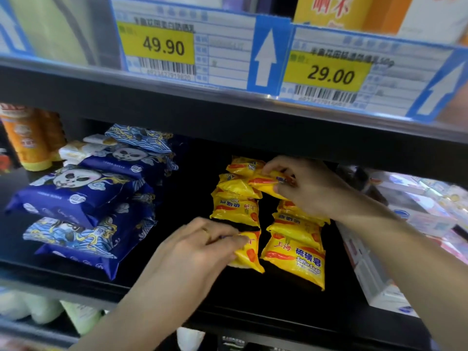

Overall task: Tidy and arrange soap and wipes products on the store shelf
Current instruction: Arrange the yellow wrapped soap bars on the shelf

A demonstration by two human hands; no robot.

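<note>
Yellow sulfur soap packs lie in two rows on the black shelf (192, 290). My right hand (304, 186) pinches one yellow soap pack (266, 184) lifted above the back of the rows. My left hand (202, 247) grips the front soap pack (249, 254) of the left row. The front pack of the right row (296, 262) lies free, label facing up. Dark blue panda-print wipes packs (83, 196) are stacked untidily at the left of the same shelf.
Orange tubes (27, 138) stand at the far left behind small white wipes packs (76, 150). White and pink boxes (374, 274) line the right side. Price tags (162, 46) hang on the shelf edge above. Pale bottles (38, 310) sit on the shelf below.
</note>
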